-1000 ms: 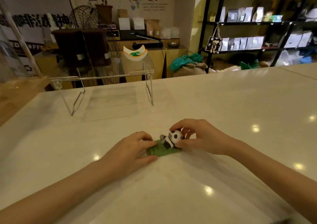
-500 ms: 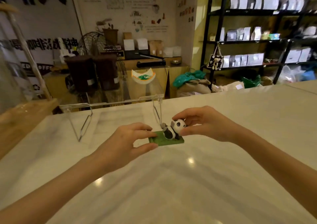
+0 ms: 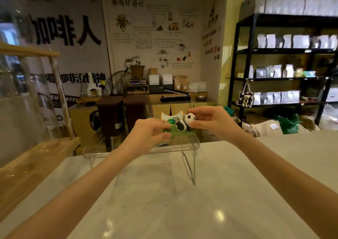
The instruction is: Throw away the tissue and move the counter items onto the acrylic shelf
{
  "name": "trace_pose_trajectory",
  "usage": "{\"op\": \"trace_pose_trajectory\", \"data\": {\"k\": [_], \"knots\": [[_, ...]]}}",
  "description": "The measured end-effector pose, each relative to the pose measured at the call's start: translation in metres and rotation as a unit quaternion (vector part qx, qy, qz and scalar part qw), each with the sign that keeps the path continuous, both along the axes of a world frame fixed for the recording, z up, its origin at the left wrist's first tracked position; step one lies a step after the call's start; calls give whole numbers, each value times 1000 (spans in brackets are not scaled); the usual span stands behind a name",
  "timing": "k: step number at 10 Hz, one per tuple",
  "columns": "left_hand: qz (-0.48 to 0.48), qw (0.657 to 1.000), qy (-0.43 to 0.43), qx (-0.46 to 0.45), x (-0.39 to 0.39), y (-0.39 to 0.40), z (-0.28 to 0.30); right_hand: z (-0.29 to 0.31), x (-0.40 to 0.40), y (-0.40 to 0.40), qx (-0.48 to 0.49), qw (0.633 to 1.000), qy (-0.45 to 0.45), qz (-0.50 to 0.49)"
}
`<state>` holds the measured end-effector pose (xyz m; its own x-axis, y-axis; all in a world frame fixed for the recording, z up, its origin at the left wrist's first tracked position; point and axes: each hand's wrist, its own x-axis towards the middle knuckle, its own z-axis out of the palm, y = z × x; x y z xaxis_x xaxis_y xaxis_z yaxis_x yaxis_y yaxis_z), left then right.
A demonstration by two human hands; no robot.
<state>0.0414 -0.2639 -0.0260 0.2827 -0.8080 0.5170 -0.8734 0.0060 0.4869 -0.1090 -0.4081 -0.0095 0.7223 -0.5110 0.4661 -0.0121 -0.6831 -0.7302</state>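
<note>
A small black-and-white panda figurine (image 3: 184,122) lies on a flat green base. Both hands hold it just above the top of the clear acrylic shelf (image 3: 190,145), toward the shelf's right end. My left hand (image 3: 146,134) pinches the base's left edge, and my right hand (image 3: 212,120) grips the panda's head. Whether the base touches the shelf top I cannot tell. A white curved dish (image 3: 170,117) with a green leaf print shows just behind the figurine. No tissue is in sight.
The pale marble counter (image 3: 182,202) stretches toward me. A wooden tray with a glass dome (image 3: 27,156) stands at the left. Behind the counter are dark brown bins (image 3: 120,116), a wire fan, a wooden cabinet, and black racks (image 3: 283,77) of pouches at right.
Both hands lifted the panda figurine off the counter and carried it forward and up to the acrylic shelf's top. The camera tilted upward.
</note>
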Motion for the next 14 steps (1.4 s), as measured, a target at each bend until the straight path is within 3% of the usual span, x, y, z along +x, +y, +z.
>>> {"op": "trace_pose_trajectory", "data": {"k": [4, 9, 12, 13, 14], "knots": [[24, 992, -23, 122, 36, -51, -16, -30, 40, -35, -55, 994, 57, -75], [32, 991, -32, 129, 38, -56, -21, -38, 46, -34, -84, 989, 59, -105], [17, 983, -30, 179, 28, -51, -17, -43, 31, -10, -45, 989, 114, -83], [18, 985, -40, 169, 25, -44, -9, -36, 15, 4, -33, 993, 72, -84], [35, 992, -16, 122, 26, -29, 3, -21, -15, 28, -78, 991, -77, -75]]}}
